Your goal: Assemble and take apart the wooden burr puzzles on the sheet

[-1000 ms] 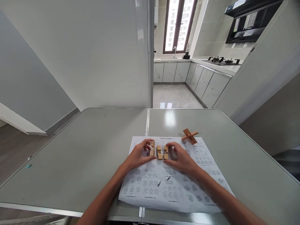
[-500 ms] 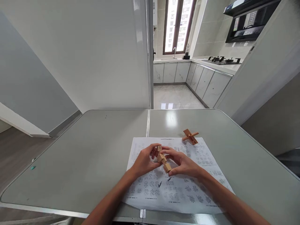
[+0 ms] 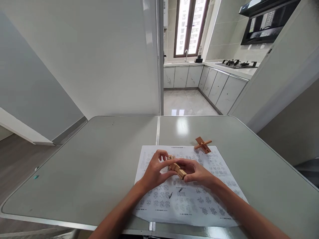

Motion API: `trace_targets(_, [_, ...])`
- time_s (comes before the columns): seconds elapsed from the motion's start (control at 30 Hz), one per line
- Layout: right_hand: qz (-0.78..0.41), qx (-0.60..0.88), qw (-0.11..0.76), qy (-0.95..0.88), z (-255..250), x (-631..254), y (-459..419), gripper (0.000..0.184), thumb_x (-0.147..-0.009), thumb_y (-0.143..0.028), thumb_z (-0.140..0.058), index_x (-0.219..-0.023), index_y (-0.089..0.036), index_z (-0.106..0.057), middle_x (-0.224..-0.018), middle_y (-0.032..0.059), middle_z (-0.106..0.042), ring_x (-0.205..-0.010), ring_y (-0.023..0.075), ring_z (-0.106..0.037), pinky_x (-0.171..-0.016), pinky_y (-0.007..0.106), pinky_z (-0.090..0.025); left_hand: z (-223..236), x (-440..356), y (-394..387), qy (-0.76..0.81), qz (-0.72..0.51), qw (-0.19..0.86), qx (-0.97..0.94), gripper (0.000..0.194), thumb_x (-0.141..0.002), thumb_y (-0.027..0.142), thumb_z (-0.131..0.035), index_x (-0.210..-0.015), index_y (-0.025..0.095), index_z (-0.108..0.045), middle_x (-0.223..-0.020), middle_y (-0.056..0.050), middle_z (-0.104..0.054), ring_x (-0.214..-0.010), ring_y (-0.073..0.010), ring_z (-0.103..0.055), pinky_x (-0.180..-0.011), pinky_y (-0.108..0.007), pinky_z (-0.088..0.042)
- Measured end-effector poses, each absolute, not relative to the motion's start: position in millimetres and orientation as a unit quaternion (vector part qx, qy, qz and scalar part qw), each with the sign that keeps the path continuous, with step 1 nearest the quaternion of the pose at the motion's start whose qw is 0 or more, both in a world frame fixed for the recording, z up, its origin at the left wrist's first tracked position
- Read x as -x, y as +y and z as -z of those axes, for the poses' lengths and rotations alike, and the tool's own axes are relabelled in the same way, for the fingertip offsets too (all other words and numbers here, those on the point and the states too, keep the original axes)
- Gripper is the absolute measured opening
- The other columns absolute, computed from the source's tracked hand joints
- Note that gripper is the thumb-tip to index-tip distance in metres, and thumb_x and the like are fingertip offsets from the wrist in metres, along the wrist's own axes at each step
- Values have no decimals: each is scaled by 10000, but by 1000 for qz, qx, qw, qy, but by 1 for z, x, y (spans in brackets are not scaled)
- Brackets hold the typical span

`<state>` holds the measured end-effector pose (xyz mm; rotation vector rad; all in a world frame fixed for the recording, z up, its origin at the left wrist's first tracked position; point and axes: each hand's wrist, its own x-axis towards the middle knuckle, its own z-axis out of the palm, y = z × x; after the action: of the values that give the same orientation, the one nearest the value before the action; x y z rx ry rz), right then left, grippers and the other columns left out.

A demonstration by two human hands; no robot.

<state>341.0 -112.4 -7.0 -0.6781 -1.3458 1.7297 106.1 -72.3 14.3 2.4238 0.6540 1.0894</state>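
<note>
Light wooden interlocking puzzle pieces (image 3: pixel 180 172) are held between both hands above the printed sheet (image 3: pixel 184 217). From the left, my left hand (image 3: pixel 155 172) is closed around the near and upper side of the pieces, thumb below and forefinger stretched along the top. My right hand (image 3: pixel 199 173) grips their right end, with the thumb at the near lower corner. Fingers hide part of the wood, so I cannot tell how many pieces are joined. A darker wooden cross of puzzle pieces (image 3: pixel 206 148) lies on the sheet's far right edge.
The sheet carries rows of small diagrams and two black pen marks. It lies on a grey-green folding table (image 3: pixel 99 172) with a metal seam down its middle. A small teal bit (image 3: pixel 36 177) sits near the left edge. Beyond is a kitchen with a stove (image 3: pixel 239 64).
The light wooden pieces have turned in my hands and now lie more in line, closer together. My left forefinger has stretched over them. The darker cross stays put.
</note>
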Motion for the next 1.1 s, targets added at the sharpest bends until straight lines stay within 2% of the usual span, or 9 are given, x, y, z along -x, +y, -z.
trace_targets(0.13, [-676,280,410,-544,3,-340,-115,729,-731,-563,-918,-1371,-288,-701,-1309,94,-701,-1177,305,-653,-982,424,-526,-15,-107,-71,234,-392,192,-869,200,-937,345,-772,-1134,311,-778,-1133,-70,-541,-1033,-217,-560,-909,-379,-533])
trace_targets(0.3, [-603,398,484,-494,-5,-341,-116,496,-940,-649,-683,-1283,-297,-752,-1372,103,-704,-1290,309,-610,-1110,472,-459,-15,-104,-71,250,-395,247,-849,196,-1011,330,-672,-1184,242,-697,-1144,-86,-632,-1030,-212,-624,-904,-366,-544])
trace_targets(0.43, [-569,445,536,-437,-6,-344,-114,420,-901,-599,-761,-1168,-275,-765,-1234,105,-761,-1070,269,-671,-944,426,-533,-13,-103,-70,286,-349,316,-834,235,-1022,385,-648,-1189,224,-683,-949,-36,-671,-792,-165,-590,-770,-306,-521])
trace_targets(0.53, [-579,431,559,-408,-6,-346,-113,472,-870,-527,-825,-1268,-304,-701,-1134,84,-779,-960,237,-677,-856,389,-540,-14,-104,-69,301,-336,356,-819,270,-1015,417,-649,-1192,221,-703,-989,-50,-670,-824,-175,-596,-785,-307,-512])
trace_targets(0.63, [-594,412,582,-373,-6,-347,-112,583,-843,-502,-858,-1354,-300,-663,-1040,66,-772,-964,237,-681,-883,387,-544,-20,-104,-69,304,-321,392,-807,305,-1043,428,-587,-1230,213,-695,-1058,-71,-681,-884,-191,-616,-828,-319,-511])
trace_targets(0.8, [-590,412,592,-364,-1,-345,-108,441,-825,-536,-858,-1114,-218,-760,-947,58,-712,-889,225,-647,-788,356,-565,-27,-104,-70,290,-294,419,-809,406,-1102,445,-422,-1377,224,-624,-1120,-88,-681,-965,-215,-629,-907,-354,-518])
trace_targets(0.9, [-583,415,587,-378,0,-343,-108,426,-849,-541,-832,-1101,-207,-750,-833,23,-646,-758,182,-582,-668,313,-522,-27,-104,-70,280,-287,417,-815,415,-1104,436,-410,-1401,225,-609,-1117,-90,-671,-1008,-227,-628,-935,-371,-513])
trace_targets(0.97, [-575,423,581,-390,-2,-343,-109,461,-870,-544,-811,-1192,-228,-719,-761,-13,-598,-663,152,-517,-610,292,-468,-27,-103,-70,283,-287,422,-812,393,-1090,442,-453,-1372,225,-618,-1143,-95,-672,-1013,-227,-628,-927,-367,-509])
trace_targets(1.1, [-559,445,565,-412,-6,-343,-111,539,-907,-607,-742,-1303,-254,-648,-684,-54,-526,-572,125,-434,-554,270,-387,-26,-104,-69,299,-277,465,-786,367,-1062,494,-512,-1236,198,-641,-1003,-64,-673,-845,-186,-610,-822,-326,-499])
